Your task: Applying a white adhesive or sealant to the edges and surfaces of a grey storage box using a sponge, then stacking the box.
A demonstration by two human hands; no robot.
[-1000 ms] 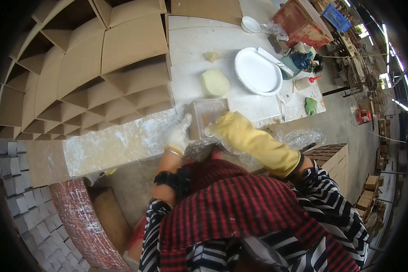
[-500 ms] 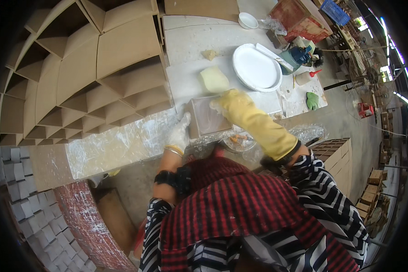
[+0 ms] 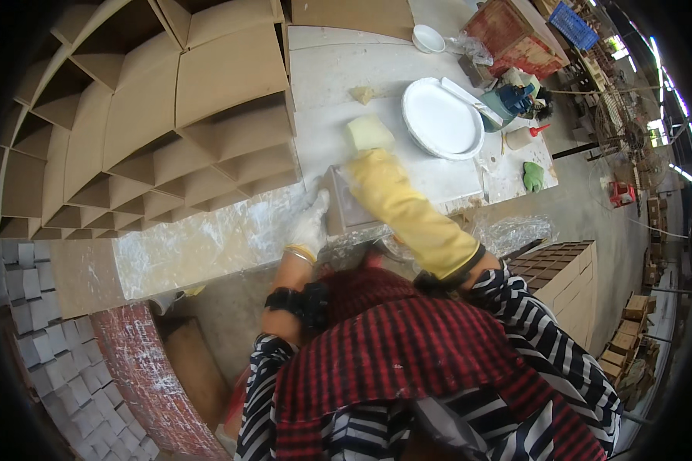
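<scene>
Head view: your left hand (image 3: 309,224), white glove, presses flat on the grey tile's (image 3: 344,209) left edge at the surface's (image 3: 407,165) near rim. Right hand (image 3: 359,163), yellow glove, fingers curled at the sponge (image 3: 369,132) just beyond the tile; firm grip or not, can't tell. Looks like the wiping step; next needs the tile kept steady w/ light, even strokes. White plates (image 3: 440,119) sit right; red crate (image 3: 511,34) far corner, blue one (image 3: 573,23) beyond.

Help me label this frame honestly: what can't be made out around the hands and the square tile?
- Right hand, head view: its yellow glove covers it, so the fingers' grip cannot be told.
- Square tile: partly hidden under the yellow-gloved forearm.
- Left hand: white glove at the tile's edge; holding or just touching is unclear.
- Clutter beyond the white plates: too small to identify.
</scene>
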